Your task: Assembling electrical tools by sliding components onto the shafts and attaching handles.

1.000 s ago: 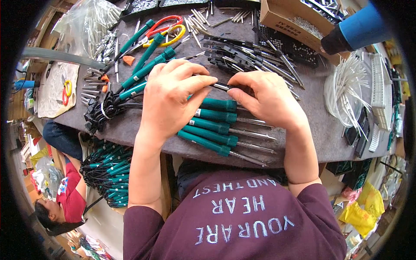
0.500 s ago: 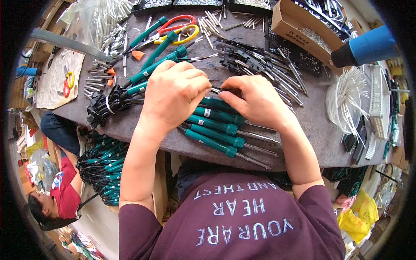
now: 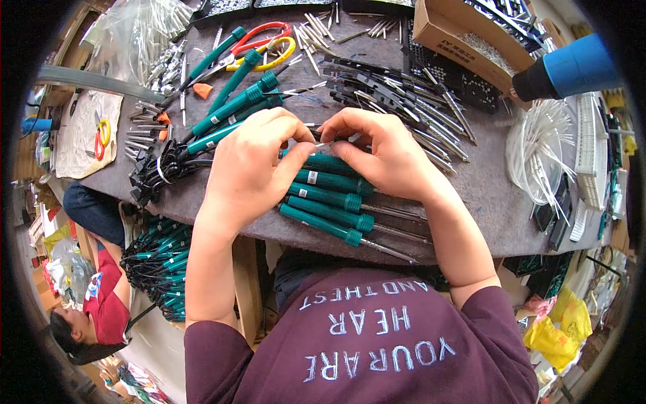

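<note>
My left hand and my right hand meet over the table, thumbs and fingers pinched close together. Between the fingertips shows a small thin pale piece, its kind too hidden to tell. Just below my hands lie several green-handled soldering irons, side by side, their metal shafts pointing right. More green handles lie beyond my left hand, some with thin wires at their ends. A bundle of black cords is tied with a white tie to the left.
Red- and yellow-handled scissors lie at the back. Metal rods and black strips are piled beyond my right hand, near a cardboard box. A blue heat gun juts in from the right, above white tubes. A person sits lower left.
Both hands have shifted slightly; my left hand has turned, with its thumb now showing against the small piece. The whole view has moved a little.
</note>
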Demonstrator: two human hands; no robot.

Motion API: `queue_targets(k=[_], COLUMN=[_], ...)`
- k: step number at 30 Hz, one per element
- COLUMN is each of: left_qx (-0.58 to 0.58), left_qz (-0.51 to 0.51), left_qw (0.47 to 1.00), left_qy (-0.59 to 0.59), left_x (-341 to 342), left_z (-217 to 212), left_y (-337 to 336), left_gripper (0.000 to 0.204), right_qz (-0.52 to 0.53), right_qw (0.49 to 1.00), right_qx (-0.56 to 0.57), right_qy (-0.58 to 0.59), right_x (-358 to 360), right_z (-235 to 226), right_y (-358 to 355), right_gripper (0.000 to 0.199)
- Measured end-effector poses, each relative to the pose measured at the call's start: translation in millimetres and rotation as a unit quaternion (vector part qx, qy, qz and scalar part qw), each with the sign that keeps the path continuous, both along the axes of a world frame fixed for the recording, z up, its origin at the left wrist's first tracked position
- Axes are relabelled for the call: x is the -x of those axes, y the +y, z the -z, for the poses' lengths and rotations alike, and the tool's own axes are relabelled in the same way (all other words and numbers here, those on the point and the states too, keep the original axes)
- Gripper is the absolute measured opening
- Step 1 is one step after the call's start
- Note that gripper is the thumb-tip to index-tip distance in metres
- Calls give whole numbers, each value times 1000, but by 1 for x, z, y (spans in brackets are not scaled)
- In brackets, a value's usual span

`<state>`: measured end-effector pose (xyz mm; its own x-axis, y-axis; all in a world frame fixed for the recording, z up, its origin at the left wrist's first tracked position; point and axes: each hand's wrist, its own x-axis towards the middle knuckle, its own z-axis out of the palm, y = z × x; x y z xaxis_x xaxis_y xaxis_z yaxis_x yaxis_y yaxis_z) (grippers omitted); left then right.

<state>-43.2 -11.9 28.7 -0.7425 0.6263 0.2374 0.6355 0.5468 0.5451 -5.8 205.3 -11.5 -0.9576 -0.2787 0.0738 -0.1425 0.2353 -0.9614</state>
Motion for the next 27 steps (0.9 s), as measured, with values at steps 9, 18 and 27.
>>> queue_targets(k=[9, 18, 27], left_qx=[-21, -163, 66], left_qz=[-15, -132, -92], left_qw=[999, 974, 993], left_qy=[-38, -84, 42], left_x=[-5, 7, 15], left_z=[-4, 12, 43], left_y=[12, 22, 27], left_gripper=[6, 7, 10], right_qz=[1, 123, 143], right_qw=[1000, 977, 969], right_qx=[-22, 97, 122], right_qy=[13, -142, -159], right_x=[1, 1, 3], right_z=[0, 1, 4], right_y=[3, 11, 12], right_gripper=[20, 21, 16])
